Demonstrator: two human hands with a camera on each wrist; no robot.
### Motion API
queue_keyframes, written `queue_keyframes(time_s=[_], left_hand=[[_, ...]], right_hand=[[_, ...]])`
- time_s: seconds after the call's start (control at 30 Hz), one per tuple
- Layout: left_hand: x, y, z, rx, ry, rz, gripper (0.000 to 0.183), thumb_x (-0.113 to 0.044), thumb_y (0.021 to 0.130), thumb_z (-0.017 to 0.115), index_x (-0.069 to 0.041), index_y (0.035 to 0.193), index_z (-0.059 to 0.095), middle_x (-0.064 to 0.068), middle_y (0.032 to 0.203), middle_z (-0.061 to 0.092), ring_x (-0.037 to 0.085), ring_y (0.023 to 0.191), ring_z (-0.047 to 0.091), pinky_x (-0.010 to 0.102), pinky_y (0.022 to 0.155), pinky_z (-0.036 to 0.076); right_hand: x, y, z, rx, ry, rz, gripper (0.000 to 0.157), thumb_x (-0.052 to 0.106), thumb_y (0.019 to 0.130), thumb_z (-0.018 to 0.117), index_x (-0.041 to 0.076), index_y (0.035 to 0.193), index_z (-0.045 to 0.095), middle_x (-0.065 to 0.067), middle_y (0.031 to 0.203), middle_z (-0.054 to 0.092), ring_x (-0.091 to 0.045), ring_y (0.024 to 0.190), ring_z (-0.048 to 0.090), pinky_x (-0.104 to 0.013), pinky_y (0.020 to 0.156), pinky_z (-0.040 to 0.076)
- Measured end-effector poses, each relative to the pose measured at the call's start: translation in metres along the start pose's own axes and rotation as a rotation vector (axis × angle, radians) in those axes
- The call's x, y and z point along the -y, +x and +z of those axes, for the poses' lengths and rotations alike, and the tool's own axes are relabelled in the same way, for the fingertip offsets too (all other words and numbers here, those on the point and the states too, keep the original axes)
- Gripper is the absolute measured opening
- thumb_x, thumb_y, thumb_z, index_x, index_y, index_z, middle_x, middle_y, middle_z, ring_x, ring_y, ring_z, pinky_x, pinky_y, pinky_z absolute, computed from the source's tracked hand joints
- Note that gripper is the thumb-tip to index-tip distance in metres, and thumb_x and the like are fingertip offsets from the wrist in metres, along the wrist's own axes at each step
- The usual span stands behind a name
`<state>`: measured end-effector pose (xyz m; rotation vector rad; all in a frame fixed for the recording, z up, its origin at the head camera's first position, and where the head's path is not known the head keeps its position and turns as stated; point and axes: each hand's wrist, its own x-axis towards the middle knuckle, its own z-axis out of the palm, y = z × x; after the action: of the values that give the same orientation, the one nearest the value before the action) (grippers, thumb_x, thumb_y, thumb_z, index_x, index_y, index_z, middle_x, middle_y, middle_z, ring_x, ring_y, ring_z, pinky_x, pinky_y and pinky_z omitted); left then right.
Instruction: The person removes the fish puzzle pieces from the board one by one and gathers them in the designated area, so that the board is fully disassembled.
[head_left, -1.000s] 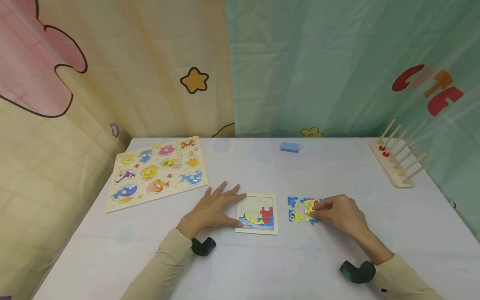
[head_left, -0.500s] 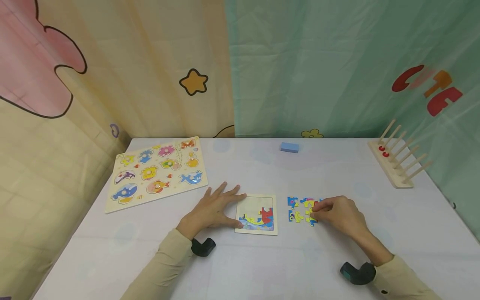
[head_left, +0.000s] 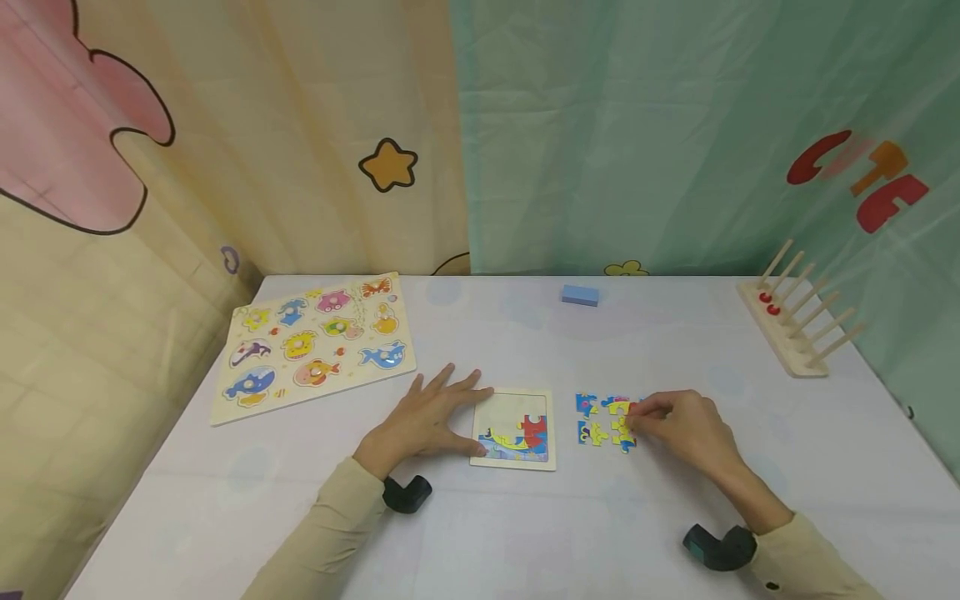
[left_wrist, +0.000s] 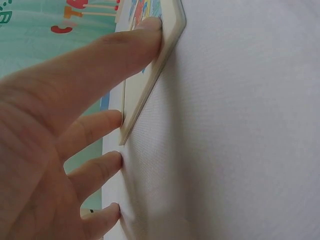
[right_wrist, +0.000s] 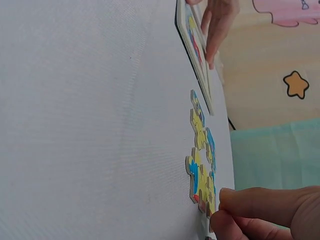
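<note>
The puzzle tray [head_left: 517, 466] was filled only in its lower part; loose pieces [head_left: 597, 432] right of it remained unplaced. The left hand [head_left: 422, 422], spread wide, touched the tray's left side; the right hand [head_left: 681, 428], fingertips narrow, was at the pieces, grip unclear.

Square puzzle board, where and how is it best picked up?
Probably pinch the right border of the square puzzle board, coming from the right: the board lies flat, that straight rim untouched, while the left hand touches its left side.
</note>
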<state>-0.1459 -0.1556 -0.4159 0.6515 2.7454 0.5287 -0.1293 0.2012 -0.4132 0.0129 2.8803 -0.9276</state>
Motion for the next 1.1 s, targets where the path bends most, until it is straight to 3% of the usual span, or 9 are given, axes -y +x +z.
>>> queue_keyframes(time_s=[0.23,0.5,0.8,1.1], left_hand=[[0.0,0.0,0.0,-0.004,-0.005,0.003,0.084,-0.054,0.072,0.082,-0.029,0.146,0.05,-0.004,0.159,0.031,0.031,0.15,0.01,0.063,0.116,0.005],[0.001,0.0,0.001,-0.008,0.001,0.008,0.084,-0.055,0.072,0.081,-0.029,0.146,0.05,-0.003,0.159,0.031,0.031,0.15,0.011,0.063,0.116,0.005],[0.001,0.0,0.001,-0.007,0.008,-0.001,0.085,-0.055,0.072,0.082,-0.029,0.146,0.05,-0.004,0.159,0.031,0.031,0.15,0.011,0.063,0.116,0.006],[0.001,0.002,0.001,0.001,0.0,-0.008,0.084,-0.055,0.072,0.081,-0.03,0.146,0.049,-0.004,0.159,0.03,0.03,0.15,0.01,0.063,0.116,0.005]], right_hand=[[0.007,0.004,0.004,-0.025,0.026,-0.021,0.018,0.028,0.082,0.078,0.012,0.091,0.077,0.001,0.082,0.071,-0.019,0.083,0.06,-0.03,0.061,0.04],[0.024,0.01,0.016,-0.004,0.041,-0.044,0.014,0.024,0.082,0.077,0.013,0.09,0.077,0.003,0.079,0.07,-0.015,0.073,0.058,-0.03,0.057,0.042],[0.046,0.014,0.036,0.058,0.106,-0.132,0.005,0.018,0.082,0.076,0.016,0.087,0.077,0.004,0.083,0.068,-0.017,0.085,0.057,-0.03,0.067,0.045],[0.065,0.016,0.054,0.096,0.169,-0.201,0.011,0.013,0.081,0.077,0.013,0.092,0.077,0.006,0.074,0.061,-0.014,0.066,0.053,-0.026,0.054,0.044]])
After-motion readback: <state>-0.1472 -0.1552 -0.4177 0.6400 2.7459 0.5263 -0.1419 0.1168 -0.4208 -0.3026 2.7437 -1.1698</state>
